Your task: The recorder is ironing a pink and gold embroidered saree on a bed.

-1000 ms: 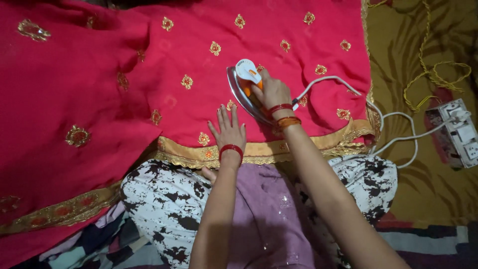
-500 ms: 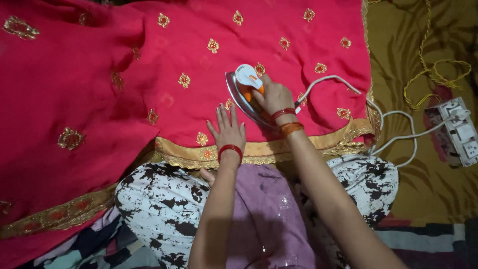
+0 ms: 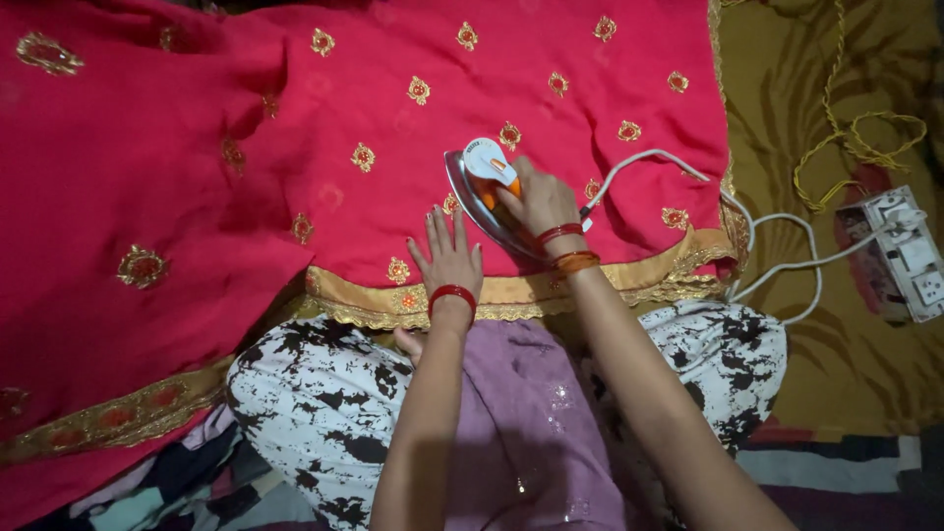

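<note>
Fabric fills most of what you see: a red cloth (image 3: 295,147) sewn with small gold flower motifs and edged by a gold border band (image 3: 511,293), spread flat over an olive patterned sheet (image 3: 836,364). Your right hand (image 3: 536,202) is clenched around the orange handle of an electric iron (image 3: 482,187), fingers wrapped over the grip, and the iron's soleplate sits flat on the cloth just above the gold border. Your left hand (image 3: 447,258) lies released, palm down with fingers spread, pressing the cloth just beside the iron on its left, the fingertips near the soleplate's edge but not on it. Red and orange bangles (image 3: 565,248) circle your right wrist and a red one rings your left. A white cord (image 3: 767,270) runs from the iron's rear, loops off the cloth's right edge and reaches a white power strip (image 3: 900,256) lying on the sheet. Your knees, in black-and-white print trousers (image 3: 315,403), sit close against the border.
</note>
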